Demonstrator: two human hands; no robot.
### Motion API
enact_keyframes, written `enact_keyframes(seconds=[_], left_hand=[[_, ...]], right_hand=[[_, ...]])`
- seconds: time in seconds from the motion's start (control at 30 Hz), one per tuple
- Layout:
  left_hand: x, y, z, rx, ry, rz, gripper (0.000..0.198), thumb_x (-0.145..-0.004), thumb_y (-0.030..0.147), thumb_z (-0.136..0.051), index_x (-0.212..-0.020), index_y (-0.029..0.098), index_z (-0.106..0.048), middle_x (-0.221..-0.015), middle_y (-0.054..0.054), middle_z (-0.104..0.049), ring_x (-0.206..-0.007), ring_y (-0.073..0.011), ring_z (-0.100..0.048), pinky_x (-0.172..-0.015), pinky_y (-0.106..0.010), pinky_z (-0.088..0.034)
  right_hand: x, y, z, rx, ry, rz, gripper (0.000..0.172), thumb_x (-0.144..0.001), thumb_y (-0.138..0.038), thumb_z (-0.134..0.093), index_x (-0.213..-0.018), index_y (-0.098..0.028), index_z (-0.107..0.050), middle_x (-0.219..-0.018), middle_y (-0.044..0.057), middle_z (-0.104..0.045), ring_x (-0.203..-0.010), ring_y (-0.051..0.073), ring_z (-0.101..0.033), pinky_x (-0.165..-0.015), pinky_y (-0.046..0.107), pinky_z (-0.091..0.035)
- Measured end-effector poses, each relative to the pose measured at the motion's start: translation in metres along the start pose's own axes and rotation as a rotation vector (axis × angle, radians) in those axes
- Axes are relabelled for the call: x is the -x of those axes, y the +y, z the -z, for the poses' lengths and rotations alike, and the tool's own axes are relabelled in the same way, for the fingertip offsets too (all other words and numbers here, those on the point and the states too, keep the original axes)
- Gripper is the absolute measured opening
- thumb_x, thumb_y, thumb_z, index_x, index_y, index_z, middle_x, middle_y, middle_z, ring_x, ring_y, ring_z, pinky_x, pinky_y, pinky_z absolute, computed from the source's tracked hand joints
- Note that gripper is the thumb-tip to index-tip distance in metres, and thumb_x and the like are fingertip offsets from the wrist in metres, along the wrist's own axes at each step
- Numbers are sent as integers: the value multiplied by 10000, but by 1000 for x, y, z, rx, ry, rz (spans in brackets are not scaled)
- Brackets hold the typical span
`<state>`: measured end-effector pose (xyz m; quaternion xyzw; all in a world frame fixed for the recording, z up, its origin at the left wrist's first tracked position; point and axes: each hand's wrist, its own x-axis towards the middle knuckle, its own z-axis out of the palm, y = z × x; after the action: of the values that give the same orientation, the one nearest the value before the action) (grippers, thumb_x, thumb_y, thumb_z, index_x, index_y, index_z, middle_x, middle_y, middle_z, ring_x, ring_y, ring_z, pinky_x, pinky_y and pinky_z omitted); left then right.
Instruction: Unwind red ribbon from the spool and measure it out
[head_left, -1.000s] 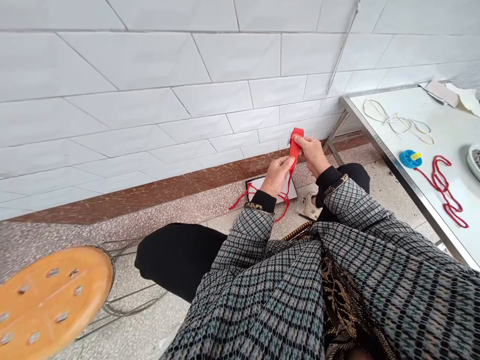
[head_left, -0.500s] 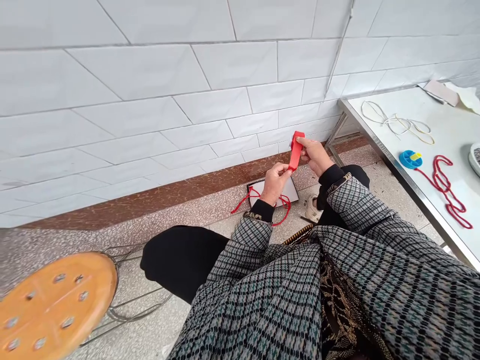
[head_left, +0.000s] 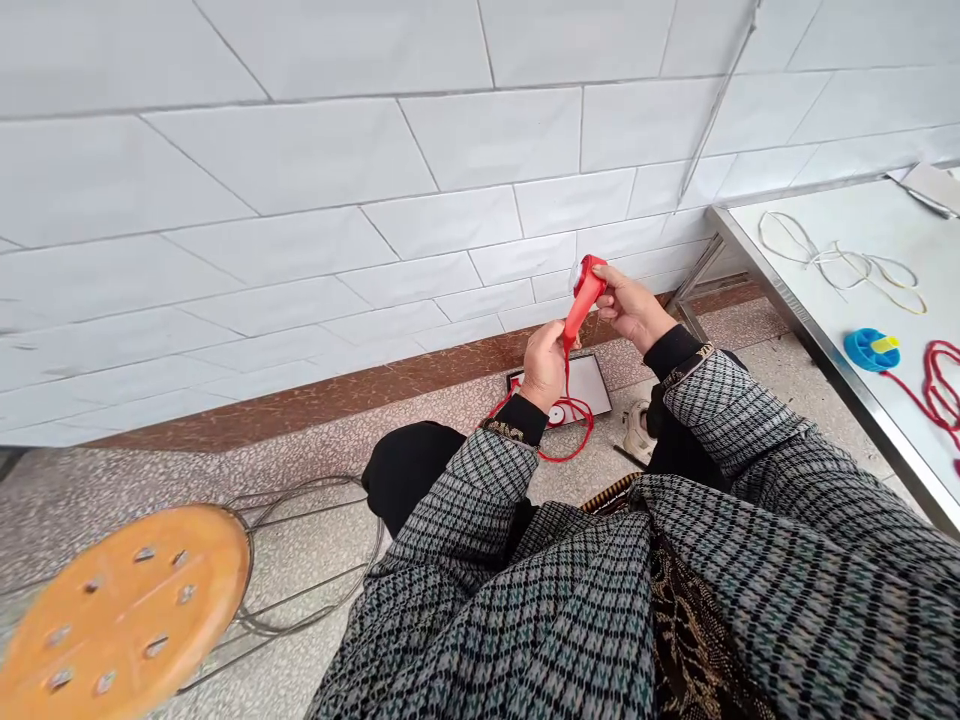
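So we're pinching the lower end of this red ribbon (head_left: 580, 312) with our left hand (head_left: 543, 366), our right hand (head_left: 634, 310) gripping the top, and we're holding it left of the counter (head_left: 814, 308)

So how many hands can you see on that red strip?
2. The left hand holds its lower end; the right hand holds the red strip near the top. Some fingers are hidden, but no other hand shows.

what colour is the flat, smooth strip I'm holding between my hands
The flat, smooth strip is plain red; it shows best in the head view.
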<state>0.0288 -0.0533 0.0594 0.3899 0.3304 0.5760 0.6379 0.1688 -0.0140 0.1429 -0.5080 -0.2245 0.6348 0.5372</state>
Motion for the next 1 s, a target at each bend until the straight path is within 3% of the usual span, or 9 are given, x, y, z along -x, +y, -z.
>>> enact_keyframes(seconds=[0.07, 0.17, 0.33, 0.4, 0.5, 0.53, 0.7, 0.9, 1.0], left_hand=[[-7, -1, 3, -72, -6, 16, 350, -803, 502, -739, -676, 199, -619, -669, -7, -565, -640, -133, -511, -680, -300, -452], [-18, 0, 7, -201, -46, 39, 317, -727, 472, -845, -820, 193, -727, -740, 0, -632, -678, -127, -506, -676, -279, -429], [-34, 2, 4, -267, -199, 60, 326, -787, 388, -829, -1035, 187, -762, -911, -33, -710, -826, -157, -600, -802, -291, -492], [-37, -3, 1, -300, -129, 25, 280, -822, 361, -807, -1028, 192, -719, -991, -54, -718, -908, -180, -634, -876, -312, -514], [-40, -12, -2, -367, 136, -88, 217, -848, 306, -781, -975, 215, -631, -1070, -68, -697, -1028, -203, -640, -966, -329, -509], [-40, -15, -3, -359, 167, -96, 214, -847, 284, -772, -980, 220, -617, -1084, -68, -692, -1054, -207, -640, -982, -333, -506], [-41, -19, -8, -88, -18, 3, 280, -808, 251, -756, -1054, 216, -626, -1090, -55, -717, -1040, -198, -679, -984, -346, -521], [-43, -14, -17, -24, -17, -72, 317, -833, 448, -818, -969, 199, -676, -946, -39, -728, -880, -160, -671, -877, -317, -539], [-44, -14, -16, -73, 2, -114, 255, -876, 413, -793, -956, 194, -689, -950, -44, -730, -884, -157, -671, -858, -305, -544]], right_hand=[[-6, -1, 2, 8, 13, 23, 236, -987, -209, -707, -794, -184, -574, -635, -59, -591, -431, 23, -333, -378, 141, -198], [-13, -2, 5, 15, 19, 37, 254, -948, -212, -755, -785, -183, -562, -614, -72, -550, -437, 28, -327, -387, 157, -190], [-21, 2, 5, 62, 52, 55, 381, -911, -290, -830, -747, -194, -500, -598, -78, -497, -449, 31, -341, -395, 173, -178], [-20, 4, 3, 95, 47, 62, 402, -901, -336, -847, -754, -200, -498, -604, -78, -493, -452, 34, -332, -398, 182, -179], [-16, 5, -1, 131, 52, 101, 391, -925, -353, -822, -765, -206, -497, -620, -71, -499, -459, 43, -319, -406, 193, -191], [-14, 4, -2, 150, 55, 116, 389, -935, -350, -810, -759, -207, -494, -619, -67, -496, -460, 45, -315, -410, 197, -195], [-11, 7, -7, 348, 74, 256, 340, -936, -347, -782, -735, -194, -555, -622, -49, -507, -481, 58, -366, -457, 210, -266], [-22, 21, -1, 584, 151, 495, 219, -879, -361, -748, -789, -176, -672, -626, -48, -529, -563, 96, -440, -566, 248, -364], [-24, 27, 1, 683, 190, 585, 208, -863, -365, -727, -788, -175, -689, -662, -34, -565, -634, 118, -480, -625, 262, -394]])
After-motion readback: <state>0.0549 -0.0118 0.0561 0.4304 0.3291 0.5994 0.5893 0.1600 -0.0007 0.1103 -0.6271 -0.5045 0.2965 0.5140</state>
